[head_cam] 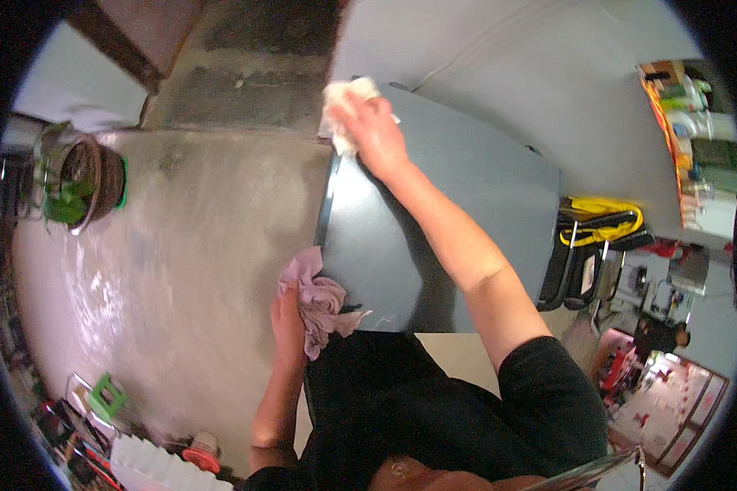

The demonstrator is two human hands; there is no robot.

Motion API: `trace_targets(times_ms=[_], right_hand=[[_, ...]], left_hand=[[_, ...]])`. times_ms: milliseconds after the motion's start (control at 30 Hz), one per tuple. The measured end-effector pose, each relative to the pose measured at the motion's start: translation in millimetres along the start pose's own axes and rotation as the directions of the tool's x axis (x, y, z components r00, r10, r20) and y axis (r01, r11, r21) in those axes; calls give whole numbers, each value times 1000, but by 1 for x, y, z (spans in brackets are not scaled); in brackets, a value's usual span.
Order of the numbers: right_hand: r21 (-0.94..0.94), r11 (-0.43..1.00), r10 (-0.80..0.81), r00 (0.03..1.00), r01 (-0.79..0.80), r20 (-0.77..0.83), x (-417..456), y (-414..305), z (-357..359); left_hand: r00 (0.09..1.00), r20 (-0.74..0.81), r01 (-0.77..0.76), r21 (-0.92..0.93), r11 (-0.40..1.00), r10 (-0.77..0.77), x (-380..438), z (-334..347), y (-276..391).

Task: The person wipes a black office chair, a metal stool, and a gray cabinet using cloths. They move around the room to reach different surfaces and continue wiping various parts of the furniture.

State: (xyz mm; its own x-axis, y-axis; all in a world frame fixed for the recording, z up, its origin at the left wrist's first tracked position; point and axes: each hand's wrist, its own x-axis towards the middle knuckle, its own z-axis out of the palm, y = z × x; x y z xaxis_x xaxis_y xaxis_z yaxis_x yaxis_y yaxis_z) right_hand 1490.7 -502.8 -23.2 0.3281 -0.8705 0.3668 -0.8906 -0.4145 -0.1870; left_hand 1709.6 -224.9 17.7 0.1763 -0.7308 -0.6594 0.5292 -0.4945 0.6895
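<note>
A gray flat-topped surface (473, 159), likely a cabinet or table top, lies before me against the wall. Stretched to its far left corner, my right hand (371, 132) presses on a crumpled white cloth (347, 104), which partly overhangs the edge. My left hand (288, 319) grips a bunched pinkish-purple cloth (322, 301) at the near left edge of the same surface; part of that cloth rests on the top. Glare and the shadow of my right arm fall across the surface.
Potted plant (92, 184) on the concrete floor (190, 245) at left. Green stool (106, 397) at lower left. Black folded chairs (580, 270) with a yellow strap stand beyond the right end. A shelf of bottles (682, 147) is at upper right; a person (663, 336) is farther off.
</note>
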Motion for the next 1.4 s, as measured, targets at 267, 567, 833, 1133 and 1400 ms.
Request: trace_targets(times_ms=[267, 567, 833, 1133, 1400], right_hand=[[-198, 957, 218, 976, -211, 14, -73, 170, -94], [626, 508, 772, 635, -592, -27, -64, 125, -72], [198, 968, 167, 984, -154, -52, -84, 177, -76], [-153, 820, 519, 829, -552, -208, -284, 345, -205], [19, 993, 116, 989, -118, 95, -333, 179, -214]], left_hand=[[993, 113, 14, 135, 991, -29, 0, 2, -12], [940, 296, 236, -196, 952, -172, 4, 57, -18], [902, 340, 275, 27, 961, -267, 27, 152, -42], [956, 189, 213, 74, 974, -223, 32, 175, -52], [976, 103, 180, 91, 979, -189, 42, 157, -57]])
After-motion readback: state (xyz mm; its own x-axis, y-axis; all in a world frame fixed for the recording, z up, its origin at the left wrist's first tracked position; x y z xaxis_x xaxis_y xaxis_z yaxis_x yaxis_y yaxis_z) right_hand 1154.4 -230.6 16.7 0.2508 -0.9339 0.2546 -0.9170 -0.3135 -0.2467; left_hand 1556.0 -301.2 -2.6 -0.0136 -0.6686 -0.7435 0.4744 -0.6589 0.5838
